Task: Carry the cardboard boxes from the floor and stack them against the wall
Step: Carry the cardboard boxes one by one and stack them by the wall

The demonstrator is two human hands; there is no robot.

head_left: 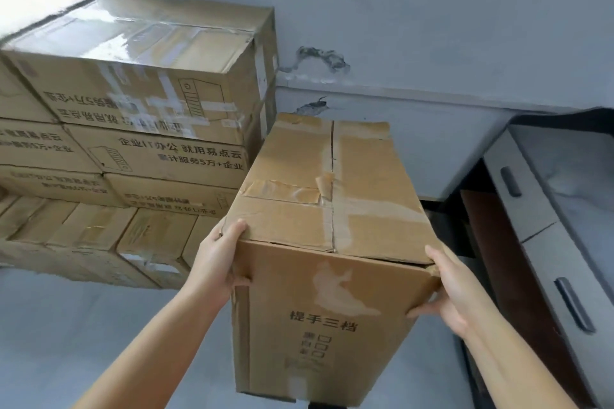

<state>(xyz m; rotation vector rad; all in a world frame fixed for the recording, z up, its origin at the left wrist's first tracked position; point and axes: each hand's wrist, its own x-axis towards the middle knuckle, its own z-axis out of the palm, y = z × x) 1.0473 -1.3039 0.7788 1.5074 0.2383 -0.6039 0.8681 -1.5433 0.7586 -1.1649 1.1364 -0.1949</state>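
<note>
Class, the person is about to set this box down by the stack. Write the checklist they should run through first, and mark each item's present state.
1. Left hand grips the carried box at its near corner: ok.
2. Right hand grips the opposite corner: ok.
3. Top flaps closed: not ok, old tape peeling, seam open.
4. Stack of boxes squarely piled: ok.
5. Gap between stack and drawer cabinet wide enough: cannot tell.
6. Floor under the box clear: cannot tell, hidden.

Held box (327, 242) right of stacked boxes (139, 116), cabinet (545, 209) right
</note>
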